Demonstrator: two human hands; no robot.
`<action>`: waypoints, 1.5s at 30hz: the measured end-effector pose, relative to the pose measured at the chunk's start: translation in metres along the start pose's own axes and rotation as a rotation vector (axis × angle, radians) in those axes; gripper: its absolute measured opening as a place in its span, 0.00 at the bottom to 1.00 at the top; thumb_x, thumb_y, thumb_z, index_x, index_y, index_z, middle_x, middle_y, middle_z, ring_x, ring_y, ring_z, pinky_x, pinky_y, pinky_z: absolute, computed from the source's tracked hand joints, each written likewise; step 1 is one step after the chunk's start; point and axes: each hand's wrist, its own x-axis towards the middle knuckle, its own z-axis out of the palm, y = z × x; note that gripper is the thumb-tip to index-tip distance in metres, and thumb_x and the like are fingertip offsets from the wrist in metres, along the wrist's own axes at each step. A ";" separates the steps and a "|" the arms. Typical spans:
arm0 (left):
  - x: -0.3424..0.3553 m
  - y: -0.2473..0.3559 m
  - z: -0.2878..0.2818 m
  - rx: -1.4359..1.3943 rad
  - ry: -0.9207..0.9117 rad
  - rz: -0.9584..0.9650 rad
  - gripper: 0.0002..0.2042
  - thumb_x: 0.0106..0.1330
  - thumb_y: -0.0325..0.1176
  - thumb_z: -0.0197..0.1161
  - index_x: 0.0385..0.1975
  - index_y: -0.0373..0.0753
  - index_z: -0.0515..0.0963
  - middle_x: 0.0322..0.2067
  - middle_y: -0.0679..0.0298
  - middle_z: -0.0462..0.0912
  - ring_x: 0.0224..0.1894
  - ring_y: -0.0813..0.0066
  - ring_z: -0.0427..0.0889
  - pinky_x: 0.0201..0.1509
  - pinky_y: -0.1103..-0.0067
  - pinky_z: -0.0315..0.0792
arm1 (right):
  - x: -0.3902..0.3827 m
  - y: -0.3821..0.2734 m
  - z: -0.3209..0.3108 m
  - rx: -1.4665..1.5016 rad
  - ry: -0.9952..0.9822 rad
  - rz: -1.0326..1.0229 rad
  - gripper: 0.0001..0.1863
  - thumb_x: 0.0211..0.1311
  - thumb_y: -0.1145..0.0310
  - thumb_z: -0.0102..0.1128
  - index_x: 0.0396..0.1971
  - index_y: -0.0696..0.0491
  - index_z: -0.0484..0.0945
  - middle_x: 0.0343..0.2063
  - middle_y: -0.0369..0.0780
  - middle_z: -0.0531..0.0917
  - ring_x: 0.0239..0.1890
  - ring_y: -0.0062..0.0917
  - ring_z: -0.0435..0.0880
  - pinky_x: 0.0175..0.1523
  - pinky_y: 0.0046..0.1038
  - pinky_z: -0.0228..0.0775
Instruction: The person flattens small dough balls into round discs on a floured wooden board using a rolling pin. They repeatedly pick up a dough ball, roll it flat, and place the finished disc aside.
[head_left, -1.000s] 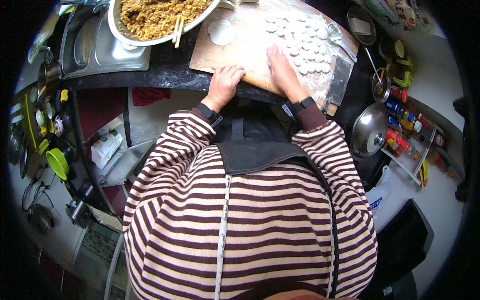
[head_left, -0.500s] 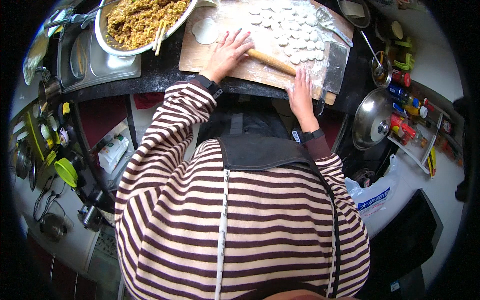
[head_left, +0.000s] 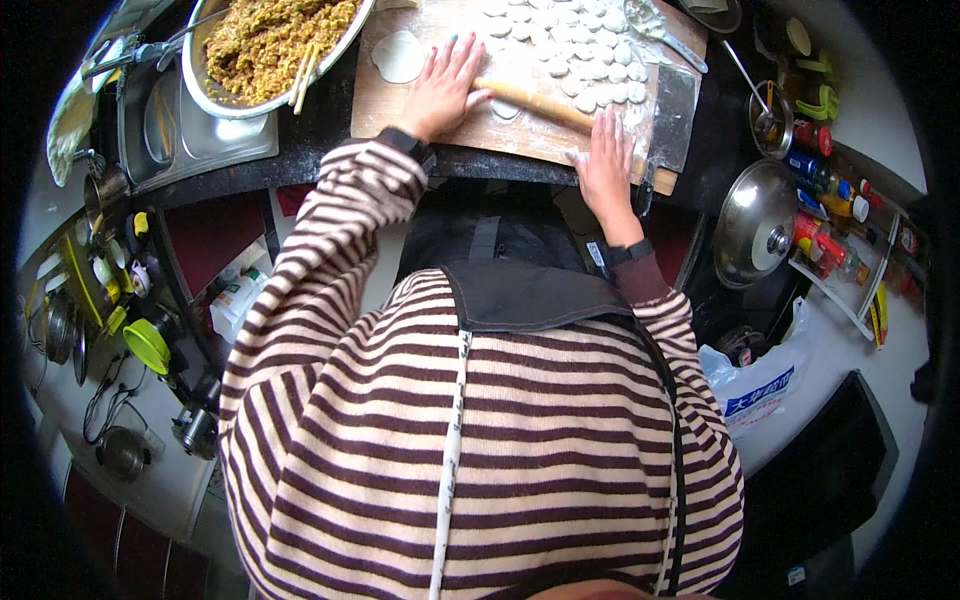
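Observation:
A wooden rolling pin (head_left: 537, 104) lies slantwise across a floured wooden board (head_left: 480, 146). My left hand (head_left: 447, 88) is spread flat at the pin's left end, its thumb side against it. At the other end, my right hand (head_left: 606, 170) lies with stretched fingers touching the pin. A small dough round (head_left: 506, 109) shows partly from under the pin, between the hands. Left of my left hand lies a thin, rolled-out dough wrapper (head_left: 398, 57). Beyond the pin, several small floured dough pieces (head_left: 600, 72) sit close together.
A metal bowl (head_left: 240, 111) of chopped filling, with chopsticks (head_left: 305, 75) on it, stands left of the board by a sink (head_left: 225, 140). A cleaver (head_left: 672, 115) lies along the board's right edge, below a spoon (head_left: 684, 52). A pot lid (head_left: 750, 225) is farther right.
The small dough round now shows by the pin, where it was hidden before. Both hands remain at the pin's ends. The whole view has shifted slightly.

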 end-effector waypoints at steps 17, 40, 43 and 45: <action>-0.020 0.004 0.003 -0.081 -0.184 -0.046 0.42 0.68 0.60 0.51 0.74 0.39 0.48 0.75 0.54 0.47 0.76 0.52 0.45 0.78 0.59 0.40 | 0.007 0.011 0.004 0.037 -0.111 0.020 0.44 0.63 0.59 0.62 0.72 0.59 0.48 0.74 0.49 0.47 0.77 0.41 0.43 0.76 0.49 0.33; -0.021 0.000 0.012 -0.030 -0.011 -0.092 0.40 0.71 0.62 0.44 0.74 0.40 0.49 0.75 0.55 0.46 0.77 0.53 0.44 0.77 0.59 0.39 | 0.012 0.008 0.006 0.039 0.022 -0.011 0.44 0.65 0.60 0.60 0.73 0.59 0.46 0.75 0.49 0.46 0.76 0.43 0.44 0.75 0.51 0.35; -0.023 0.000 0.011 -0.090 -0.020 -0.065 0.40 0.71 0.57 0.48 0.74 0.38 0.47 0.75 0.53 0.43 0.77 0.50 0.42 0.77 0.56 0.38 | 0.012 0.006 0.005 0.049 -0.027 0.040 0.45 0.64 0.58 0.61 0.72 0.59 0.47 0.75 0.49 0.46 0.76 0.43 0.44 0.76 0.50 0.35; -0.028 0.002 0.008 -0.002 -0.155 -0.044 0.42 0.69 0.60 0.50 0.74 0.38 0.47 0.75 0.53 0.43 0.76 0.49 0.44 0.77 0.55 0.41 | 0.013 0.004 0.005 -0.018 -0.236 0.121 0.46 0.63 0.57 0.62 0.72 0.60 0.48 0.74 0.49 0.48 0.76 0.42 0.44 0.76 0.51 0.33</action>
